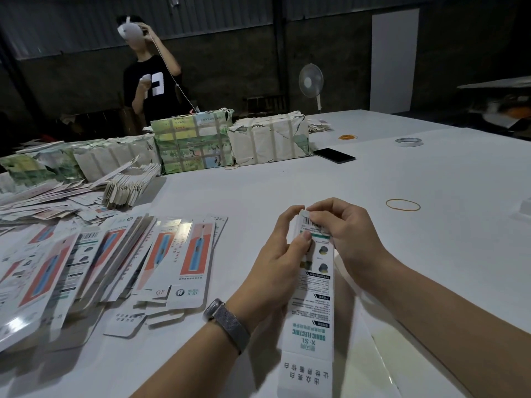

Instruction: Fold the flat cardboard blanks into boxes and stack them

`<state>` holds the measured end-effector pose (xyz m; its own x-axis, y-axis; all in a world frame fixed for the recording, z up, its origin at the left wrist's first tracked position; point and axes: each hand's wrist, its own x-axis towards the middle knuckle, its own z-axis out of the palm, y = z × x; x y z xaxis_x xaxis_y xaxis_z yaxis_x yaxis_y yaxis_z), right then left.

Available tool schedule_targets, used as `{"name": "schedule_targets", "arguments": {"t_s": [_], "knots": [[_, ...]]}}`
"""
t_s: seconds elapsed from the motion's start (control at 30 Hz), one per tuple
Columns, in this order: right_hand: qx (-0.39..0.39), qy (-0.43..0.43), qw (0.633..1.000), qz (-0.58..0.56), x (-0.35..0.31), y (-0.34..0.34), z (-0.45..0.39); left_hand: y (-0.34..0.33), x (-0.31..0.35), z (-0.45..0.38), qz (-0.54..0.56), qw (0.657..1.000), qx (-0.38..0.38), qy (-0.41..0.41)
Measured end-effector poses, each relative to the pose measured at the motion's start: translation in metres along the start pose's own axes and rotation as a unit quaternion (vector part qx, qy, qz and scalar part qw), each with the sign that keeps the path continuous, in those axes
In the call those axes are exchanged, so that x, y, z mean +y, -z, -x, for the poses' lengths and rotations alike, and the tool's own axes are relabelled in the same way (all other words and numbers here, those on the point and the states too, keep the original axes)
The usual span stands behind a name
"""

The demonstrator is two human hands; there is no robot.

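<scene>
Both hands pinch the far end of a long white printed cardboard box [311, 297] above the white bench [402, 173]: left hand [283, 254], right hand [342, 228]. Flat printed cardboard blanks [115, 259] lie spread to the left

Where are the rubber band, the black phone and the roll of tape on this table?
rubber band [403, 204]: head view, on its near edge.
black phone [334, 155]: head view, middle of its screen.
roll of tape [408, 141]: head view, on its front rim.

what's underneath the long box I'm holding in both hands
Under the long box only the white table shows, bare along the box's edges. What lies directly beneath it is covered by the box, the left hand and right hand.
</scene>
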<state>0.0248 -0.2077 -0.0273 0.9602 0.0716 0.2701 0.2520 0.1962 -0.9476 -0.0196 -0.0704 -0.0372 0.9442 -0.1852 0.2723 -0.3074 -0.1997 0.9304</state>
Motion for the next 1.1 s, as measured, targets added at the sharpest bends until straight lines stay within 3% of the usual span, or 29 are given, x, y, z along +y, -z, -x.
{"name": "schedule_targets", "arguments": {"t_s": [1.1], "knots": [[-0.016,-0.007,1.000,-0.021,-0.010,0.002,0.002,0.005,0.011,0.004,0.018,0.996,-0.079,0.022]]}}
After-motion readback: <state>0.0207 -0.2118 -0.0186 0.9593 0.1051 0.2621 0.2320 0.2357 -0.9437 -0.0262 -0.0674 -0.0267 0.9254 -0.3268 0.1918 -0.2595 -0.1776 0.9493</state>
